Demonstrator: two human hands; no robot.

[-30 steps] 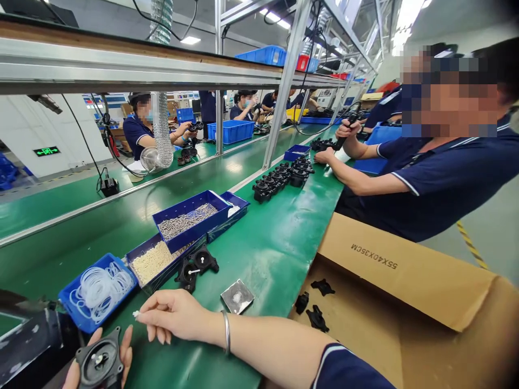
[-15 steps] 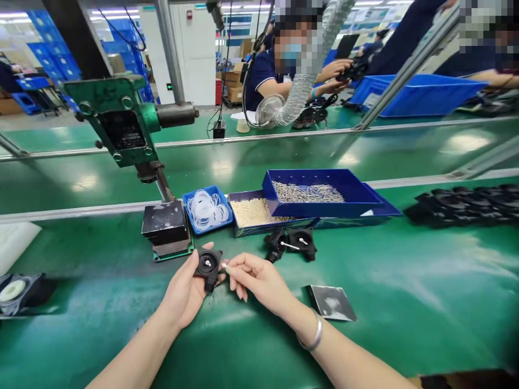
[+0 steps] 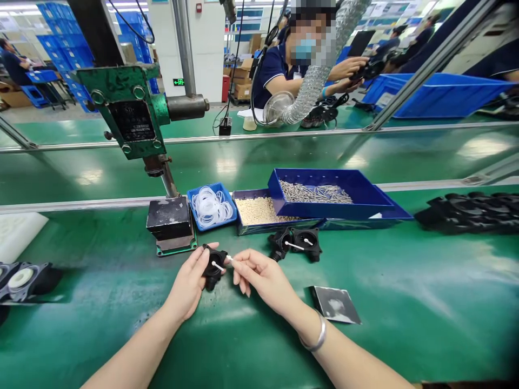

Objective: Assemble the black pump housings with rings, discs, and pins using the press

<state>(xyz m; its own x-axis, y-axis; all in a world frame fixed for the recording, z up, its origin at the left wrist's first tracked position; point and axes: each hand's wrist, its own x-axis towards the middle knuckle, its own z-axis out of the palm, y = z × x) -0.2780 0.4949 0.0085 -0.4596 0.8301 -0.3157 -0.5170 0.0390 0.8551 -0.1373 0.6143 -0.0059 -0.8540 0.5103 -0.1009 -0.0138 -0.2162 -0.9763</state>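
My left hand is wrapped around a black plastic housing with a round recess; a pin with a white tip stands tilted in it. At the housing's right edge, my right hand pinches a small white part between thumb and fingertips; its exact shape is too small to tell. Beyond my right hand lie two more black housings, each with a white-tipped pin in its recess. A blue tray of white rings sits behind my left hand.
A green press with a black block stands at left. Blue trays of cream pieces and metal pins lie behind my hands. A dark square plate is at right. A masked co-worker sits across the bench.
The housing in my left hand has turned and tilted, so its pin now leans out to the right. My right hand keeps its pinch close beside it. The camera view has shifted slightly.
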